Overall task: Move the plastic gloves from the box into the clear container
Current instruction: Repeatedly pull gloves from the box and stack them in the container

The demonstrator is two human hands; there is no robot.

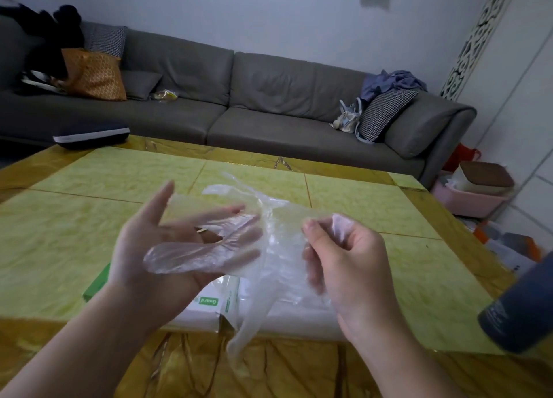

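A bunch of thin clear plastic gloves (269, 248) is held up between both hands above the table. My left hand (155, 248) is palm up with fingers spread, and the gloves are draped over its fingers. My right hand (344, 257) is closed, pinching the other end of the film. One glove finger hangs down toward the near table edge. Under the hands lies the white and green glove box (215, 305), partly hidden. A clear container is not recognisable in this view.
The yellow-green marble-patterned table (74, 233) fills the foreground. A dark cylinder bottle (520, 308) sticks in at the right edge. Behind the table stands a grey sofa (269, 104) with cushions and a bag. A pink bin (469, 194) sits on the floor at right.
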